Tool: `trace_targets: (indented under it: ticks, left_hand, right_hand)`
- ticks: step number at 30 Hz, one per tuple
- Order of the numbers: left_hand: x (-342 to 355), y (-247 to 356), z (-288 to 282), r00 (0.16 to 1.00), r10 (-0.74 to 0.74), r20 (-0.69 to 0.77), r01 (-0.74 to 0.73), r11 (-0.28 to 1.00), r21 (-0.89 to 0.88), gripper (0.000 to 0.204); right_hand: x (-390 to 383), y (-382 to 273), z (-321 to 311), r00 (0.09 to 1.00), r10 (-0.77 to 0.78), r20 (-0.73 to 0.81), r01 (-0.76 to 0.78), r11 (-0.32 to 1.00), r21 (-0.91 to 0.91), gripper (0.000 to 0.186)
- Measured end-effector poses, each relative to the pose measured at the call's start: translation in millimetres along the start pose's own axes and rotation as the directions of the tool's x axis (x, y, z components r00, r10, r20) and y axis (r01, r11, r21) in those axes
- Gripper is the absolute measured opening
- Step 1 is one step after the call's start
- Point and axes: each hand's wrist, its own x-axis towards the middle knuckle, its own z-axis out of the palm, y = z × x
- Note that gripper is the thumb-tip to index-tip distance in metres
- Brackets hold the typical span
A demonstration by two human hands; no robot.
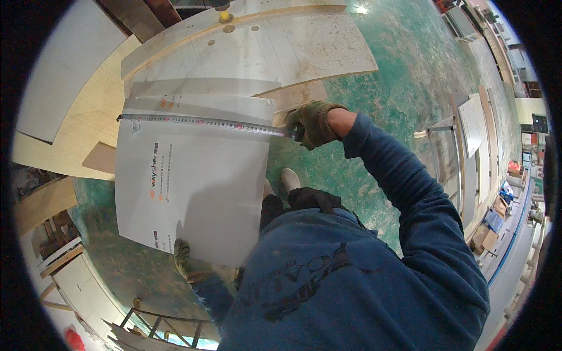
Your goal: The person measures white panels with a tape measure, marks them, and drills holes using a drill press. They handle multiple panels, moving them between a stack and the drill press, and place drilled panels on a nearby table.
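Observation:
A large white panel (216, 169) with orange and black print lies before me, a grey shadow across its near part. The extended blade of a tape measure (202, 122) crosses its far part, from the left edge past the right edge. In a green-brown work glove, my right hand (317, 124) is closed around the dark tape case just off the panel's right edge. My left hand (186, 257), also gloved, grips the panel's near edge at the lower left, its underside fingers hidden.
Beyond the panel stands a dusty pale board (281, 47) with a wooden strip along it. Plywood sheets (88, 117) lie at the left. The green floor (380, 193) shows to the right, with leaning boards (471, 131) farther off. A dark metal frame (158, 324) stands at the lower left.

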Motion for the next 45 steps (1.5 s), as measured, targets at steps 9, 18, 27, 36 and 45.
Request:
trace_targets:
  ticks: [9,18,27,36,45]
  left_hand:
    - [7.0,-9.2,-22.0,0.992,0.122,-0.017,-0.121,0.991,0.049,0.051]
    - [1.2,1.8,3.6,0.979,0.017,0.203,-0.028,0.998,0.051,0.051]
    - [-15.6,6.3,31.7,0.982,0.036,0.188,-0.029,0.999,-0.036,0.051]
    - [3.2,0.2,17.7,0.976,-0.016,0.219,0.013,1.000,0.013,0.051]
    - [-14.4,6.2,40.0,0.978,0.018,0.207,-0.013,1.000,-0.026,0.055]
  right_hand:
    - [-2.4,-2.8,-2.2,0.995,-0.088,-0.044,0.081,0.987,-0.142,0.051]
    - [2.4,-3.4,-2.2,0.999,-0.051,-0.015,0.049,0.991,-0.122,0.054]
    - [-0.7,-5.6,-4.3,0.999,-0.050,-0.017,0.046,0.983,-0.177,0.055]
    - [-0.7,-3.9,-5.6,0.999,-0.037,-0.018,0.033,0.984,-0.177,0.054]
    - [-1.4,-6.2,-10.8,0.999,0.039,-0.004,-0.039,0.981,-0.189,0.057]
